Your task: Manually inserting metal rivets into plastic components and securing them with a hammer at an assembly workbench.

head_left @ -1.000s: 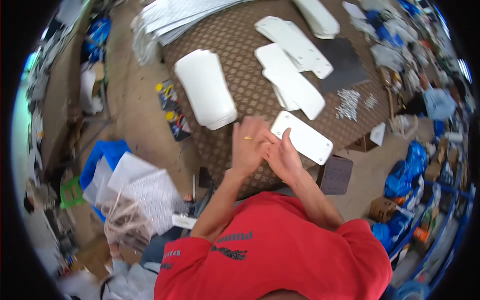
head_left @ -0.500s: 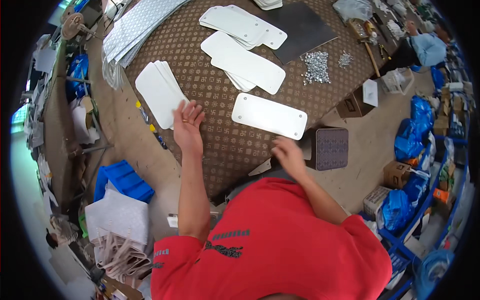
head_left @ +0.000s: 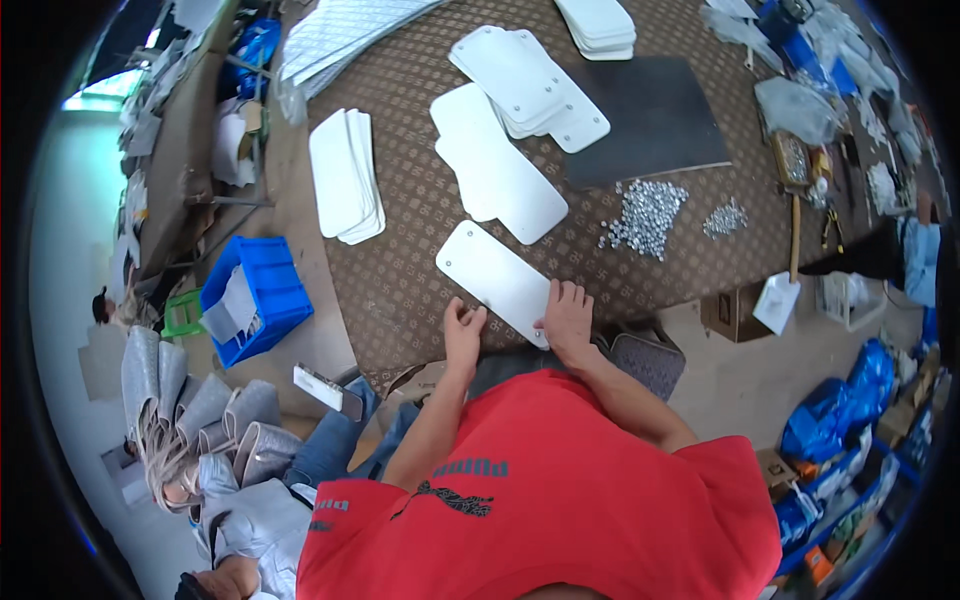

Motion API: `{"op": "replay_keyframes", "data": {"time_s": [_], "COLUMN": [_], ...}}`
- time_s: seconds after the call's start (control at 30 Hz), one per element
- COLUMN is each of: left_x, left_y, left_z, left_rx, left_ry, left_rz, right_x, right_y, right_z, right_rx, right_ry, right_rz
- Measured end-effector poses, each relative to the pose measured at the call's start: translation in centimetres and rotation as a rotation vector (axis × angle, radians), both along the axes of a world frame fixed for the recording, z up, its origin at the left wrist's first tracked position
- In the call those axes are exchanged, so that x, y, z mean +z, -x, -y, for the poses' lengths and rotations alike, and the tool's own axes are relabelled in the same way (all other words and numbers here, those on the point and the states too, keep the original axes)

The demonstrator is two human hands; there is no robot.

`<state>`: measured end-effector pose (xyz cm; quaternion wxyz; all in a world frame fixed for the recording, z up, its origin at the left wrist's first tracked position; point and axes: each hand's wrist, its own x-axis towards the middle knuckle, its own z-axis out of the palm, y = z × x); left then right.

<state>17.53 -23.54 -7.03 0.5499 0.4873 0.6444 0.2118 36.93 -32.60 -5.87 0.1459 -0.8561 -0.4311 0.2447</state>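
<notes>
A white rounded-corner panel (head_left: 498, 280) with small metal studs at its ends lies slantwise at the near edge of the table. My right hand (head_left: 568, 320) grips its right end, the thumb by a corner stud. Close to the panel's near long edge is my left hand (head_left: 463, 338), fingers slightly bent and apart, holding nothing. Beyond are a fanned stack of plain white panels (head_left: 340, 175), overlapping panels (head_left: 495, 165) in the middle, and a pile of studded panels (head_left: 515, 80). A heap of silvery studs (head_left: 645, 215) sits to the right, with a smaller heap (head_left: 725, 218) beside it.
A dark flat board (head_left: 650, 120) lies behind the studs. On the right are a wooden-handled hammer (head_left: 795, 240) and pliers (head_left: 832, 230). A blue crate (head_left: 265, 300) stands left of the table; another person (head_left: 255, 530) is at the lower left.
My left hand has left the plain stack and come over to the studded panel. My right hand has taken hold of the panel's end. The whole view has turned, and another person appears lower left.
</notes>
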Motion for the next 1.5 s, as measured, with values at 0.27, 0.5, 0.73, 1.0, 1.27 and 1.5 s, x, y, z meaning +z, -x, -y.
{"op": "replay_keyframes", "data": {"time_s": [0.27, 0.5, 0.73, 1.0, 1.27, 1.5], "left_x": [-0.1, -2.9, -1.5, -1.4, 0.0, 1.4], "left_y": [0.3, 1.1, -6.5, -15.1, -15.3, -9.6], "left_z": [1.1, -0.8, -11.0, -17.0, -18.6, -23.7], "left_rx": [0.033, 0.183, 0.007, -0.033, -0.029, -0.077], "left_ry": [0.188, 0.201, -0.030, -0.069, 0.285, 0.265], "left_rz": [0.051, 0.153, 0.045, 0.023, 0.020, 0.291], "right_x": [-0.6, 6.2, 4.0, -5.3, -5.5, -2.2], "right_y": [-4.9, -15.8, -22.7, -9.5, -7.1, -7.2], "right_z": [-1.0, -14.3, -14.5, -14.8, -17.9, -20.1], "right_rx": [0.187, -0.079, -0.173, -0.045, -0.439, -0.199], "right_ry": [-0.345, -0.647, -0.435, -0.253, 0.068, -0.086], "right_rz": [-0.387, -0.375, -0.200, -0.194, -0.236, -0.822]}}
